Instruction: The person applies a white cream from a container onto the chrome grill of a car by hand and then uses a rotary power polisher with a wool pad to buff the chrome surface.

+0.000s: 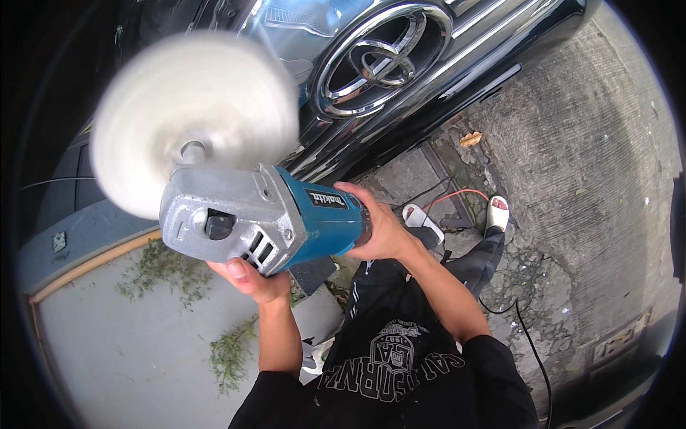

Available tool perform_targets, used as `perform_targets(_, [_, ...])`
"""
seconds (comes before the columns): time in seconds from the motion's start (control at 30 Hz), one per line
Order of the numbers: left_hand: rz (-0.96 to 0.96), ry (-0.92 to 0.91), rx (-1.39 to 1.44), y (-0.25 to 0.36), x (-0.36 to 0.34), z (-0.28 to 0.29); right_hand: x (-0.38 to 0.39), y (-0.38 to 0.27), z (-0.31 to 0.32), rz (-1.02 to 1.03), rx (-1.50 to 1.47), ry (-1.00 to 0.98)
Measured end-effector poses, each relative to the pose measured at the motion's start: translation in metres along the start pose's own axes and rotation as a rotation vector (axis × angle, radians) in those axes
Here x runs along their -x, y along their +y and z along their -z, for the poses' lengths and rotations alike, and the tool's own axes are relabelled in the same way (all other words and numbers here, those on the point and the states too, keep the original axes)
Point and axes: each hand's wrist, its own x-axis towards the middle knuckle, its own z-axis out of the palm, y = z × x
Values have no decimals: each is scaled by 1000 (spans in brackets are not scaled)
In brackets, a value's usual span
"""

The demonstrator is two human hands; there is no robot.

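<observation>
Tan rounded edging strip (93, 267) runs along the lower left; leafy green weeds (171, 275) just below it, against a pale grey surface (107, 350).

Upper left: round white pad (143, 107), blurred by spin. Its right rim overlaps the dark-and-chrome vehicle front (479, 50) in my view; can't tell the gap.

Left hand (261, 286), below the pad: gripping the lower edge of the silver housing, thumb in front, fingers hidden behind.

Teal-and-silver power polisher (325, 222) is held up left of centre, pad end toward the upper left.

Right hand (382, 229), mid-frame: wrapped snug around the teal rear body.

Oval chrome emblem (386, 66) at top centre, on the vehicle front, whose lower edge slants up to the upper right.

Right of centre, white open-toe sandals (496, 218) on two feet, thin orange-red cord (457, 191) between. Black cord (533, 343) trails lower right.

Widest ground: ribbed grey concrete (593, 143), right side, from vehicle edge to frame rim.
</observation>
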Motion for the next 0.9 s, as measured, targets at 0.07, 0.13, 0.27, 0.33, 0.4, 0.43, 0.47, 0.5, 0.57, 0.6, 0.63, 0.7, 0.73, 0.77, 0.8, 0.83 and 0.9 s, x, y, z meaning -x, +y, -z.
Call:
perform_targets(0.07, [7,69,-3,-8,7,8,1,-3,-2,-16,8,-39])
perform_targets(0.13, [0,94,-43,-12,10,16,3,-3,-5,-24,23,-58])
perform_targets(0.27, [22,205,-56,-19,16,26,8,1,-10,-35,106,-110])
perform_targets(0.33, [48,235,-37,-24,20,33,11,2,-13,-54,114,-129])
perform_targets(0.4, [93,224,-12,-28,25,42,14,2,-14,-73,143,-156])
perform_targets(0.43, [110,241,-26,-27,27,43,16,2,-14,-83,165,-176])
perform_targets(0.47, [126,259,-38,-26,30,43,18,0,-14,-93,186,-196])
perform_targets(0.5, [143,277,-51,-26,32,43,20,-1,-14,-106,200,-211])
perform_targets(0.57, [155,281,-44,-31,36,51,23,-7,-12,-128,240,-243])
perform_targets(0.6, [161,282,-41,-32,38,54,24,-11,-10,-150,272,-270])
perform_targets(0.63, [186,309,-40,-31,40,54,25,-16,-7,-172,303,-299])
perform_targets(0.7, [235,363,-37,-28,44,50,29,-30,-1,-205,353,-340])
perform_targets(0.73, [244,381,-31,-24,44,45,31,-37,3,-215,374,-354])
perform_targets(0.77, [254,398,-25,-17,44,37,33,-47,8,-224,395,-368])
perform_targets(0.8, [263,414,-18,-10,42,29,35,-58,14,-248,407,-373])
perform_targets(0.83, [290,408,-4,-2,40,20,35,-74,21,-272,419,-376])
perform_targets(0.9, [340,392,25,15,34,3,37,-104,36,-340,426,-375])
